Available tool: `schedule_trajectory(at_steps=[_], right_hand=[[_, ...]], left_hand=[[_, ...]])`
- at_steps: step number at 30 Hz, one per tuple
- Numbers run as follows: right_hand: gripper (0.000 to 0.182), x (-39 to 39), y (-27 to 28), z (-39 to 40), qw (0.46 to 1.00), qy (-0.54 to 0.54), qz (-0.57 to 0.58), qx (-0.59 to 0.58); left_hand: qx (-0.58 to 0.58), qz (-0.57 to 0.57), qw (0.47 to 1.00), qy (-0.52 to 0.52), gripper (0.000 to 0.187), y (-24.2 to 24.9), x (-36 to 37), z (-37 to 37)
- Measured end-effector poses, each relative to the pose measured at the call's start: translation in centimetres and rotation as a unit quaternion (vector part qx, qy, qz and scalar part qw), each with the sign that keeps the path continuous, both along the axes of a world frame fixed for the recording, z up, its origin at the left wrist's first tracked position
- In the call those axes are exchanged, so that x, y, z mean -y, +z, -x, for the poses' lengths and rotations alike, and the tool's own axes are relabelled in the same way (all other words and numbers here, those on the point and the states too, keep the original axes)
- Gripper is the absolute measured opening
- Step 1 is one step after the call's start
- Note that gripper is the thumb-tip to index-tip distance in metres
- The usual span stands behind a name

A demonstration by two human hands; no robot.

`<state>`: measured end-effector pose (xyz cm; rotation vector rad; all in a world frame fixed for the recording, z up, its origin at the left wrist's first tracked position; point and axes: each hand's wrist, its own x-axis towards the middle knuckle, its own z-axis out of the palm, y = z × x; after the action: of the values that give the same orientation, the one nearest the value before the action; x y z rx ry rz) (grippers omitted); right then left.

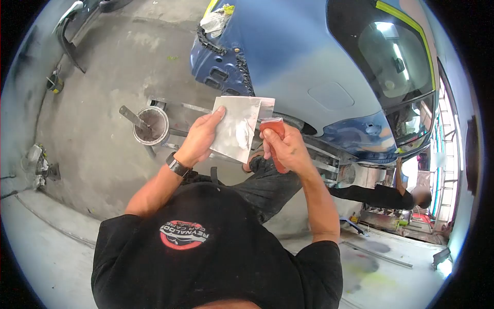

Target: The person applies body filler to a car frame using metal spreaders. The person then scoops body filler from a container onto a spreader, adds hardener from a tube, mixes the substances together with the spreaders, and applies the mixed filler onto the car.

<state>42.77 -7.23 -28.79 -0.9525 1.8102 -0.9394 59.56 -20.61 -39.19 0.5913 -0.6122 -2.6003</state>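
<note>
Right in front of you, just above the middle of the view, your left hand [202,139] grips the flat sheet [234,129] by its left edge, thumb laid over the shiny face. A pale patch [243,135] shows near its right edge, and part of another flat piece [266,108] shows behind its upper right corner. Your right hand [289,149] is closed around the red tool [279,157], thumb pressed on it, its grey upper end beside the sheet; whether they touch, you cannot tell from here. A dark-banded watch [178,165] circles your left wrist.

Beyond your hands, at ten o'clock, an open bucket [151,125] stands with a stick [133,117] leaning out over its rim. Metal rails [325,166] run past your right hand toward four o'clock. From twelve to three o'clock, the blue and grey car body [288,56] fills the view, yellow-green tape [410,23] edging its dark window [393,59]. At eleven o'clock, a crumpled white wrap [215,23] sits against it. Farther off, between three and four o'clock, a person in dark clothes [386,195] reaches one arm toward the car.
</note>
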Motion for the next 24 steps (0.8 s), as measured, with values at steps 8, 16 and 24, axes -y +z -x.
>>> schedule_trajectory(at_steps=[8,16,24], right_hand=[[0.028,0.4,-0.4,0.2,1.000,0.016,0.010,0.004],[0.027,1.1,0.6,-0.4,0.999,0.005,-0.026,-0.024],[0.026,1.2,0.3,-0.5,0.999,-0.004,-0.036,-0.016]], left_hand=[[-0.016,-0.005,1.000,-0.012,0.040,-1.1,0.1,-0.3],[-0.020,0.004,0.999,-0.027,0.040,-0.3,0.0,-0.6],[-0.027,0.009,0.999,-0.044,0.042,-1.4,-0.1,-0.2]])
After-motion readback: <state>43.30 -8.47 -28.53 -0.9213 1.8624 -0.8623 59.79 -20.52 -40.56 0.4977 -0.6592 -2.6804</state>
